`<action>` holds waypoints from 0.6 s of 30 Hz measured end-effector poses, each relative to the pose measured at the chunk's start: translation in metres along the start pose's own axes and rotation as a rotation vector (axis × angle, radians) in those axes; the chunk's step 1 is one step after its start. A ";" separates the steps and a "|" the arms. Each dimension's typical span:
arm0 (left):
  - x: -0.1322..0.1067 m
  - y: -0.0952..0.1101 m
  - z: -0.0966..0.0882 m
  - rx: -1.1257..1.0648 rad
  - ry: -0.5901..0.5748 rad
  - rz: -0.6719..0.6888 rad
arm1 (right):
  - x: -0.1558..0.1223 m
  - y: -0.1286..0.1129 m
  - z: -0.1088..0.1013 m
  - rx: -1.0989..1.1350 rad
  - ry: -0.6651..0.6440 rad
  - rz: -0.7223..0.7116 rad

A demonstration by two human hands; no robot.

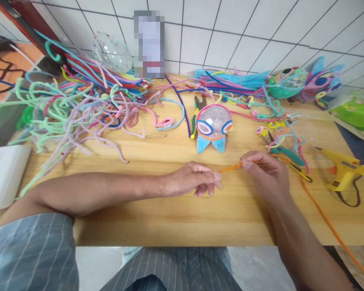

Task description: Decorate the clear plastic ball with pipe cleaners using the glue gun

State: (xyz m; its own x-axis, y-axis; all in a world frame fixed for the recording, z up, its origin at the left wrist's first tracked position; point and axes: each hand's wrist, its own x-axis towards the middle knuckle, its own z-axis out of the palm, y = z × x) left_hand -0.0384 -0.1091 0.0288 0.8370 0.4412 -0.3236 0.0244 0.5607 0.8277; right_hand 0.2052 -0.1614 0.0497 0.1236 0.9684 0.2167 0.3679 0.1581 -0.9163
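Observation:
An orange pipe cleaner (230, 167) is stretched between my two hands above the wooden table. My left hand (197, 178) pinches one end between thumb and fingertips. Further along, my right hand (268, 171) is closed on the same pipe cleaner, whose long tail passes behind that hand and hangs over the table's right front edge. Just beyond my hands sits a clear round ball (214, 121) decorated as a fish face, with ringed eyes, pink and orange edging and a blue ribbed tail. Green-and-yellow pliers (195, 119) lie at its left side.
Tangled pipe cleaners (79, 109) cover the left of the table. Blue and pink ones (233, 83) lie along the wall. At right are a yellow glue gun (346, 167), teal-handled pliers (288, 155) and a yellow cutter (301, 173). Two decorated balls (288, 83) stand back right.

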 end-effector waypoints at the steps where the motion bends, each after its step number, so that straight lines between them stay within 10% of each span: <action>1: 0.000 0.000 0.000 0.015 0.033 0.011 | -0.001 -0.001 0.001 -0.004 0.015 -0.007; 10: 0.004 0.000 -0.006 0.077 0.076 0.124 | -0.002 -0.009 0.002 -0.151 -0.020 0.198; 18: 0.001 0.002 -0.004 0.163 0.038 0.067 | -0.035 -0.027 0.013 -0.709 0.111 -0.189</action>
State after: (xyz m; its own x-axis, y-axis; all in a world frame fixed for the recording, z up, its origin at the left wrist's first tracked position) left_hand -0.0398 -0.1045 0.0283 0.8184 0.5020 -0.2797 0.0601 0.4093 0.9104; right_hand 0.1794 -0.1975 0.0624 0.0781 0.9060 0.4161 0.8941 0.1210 -0.4313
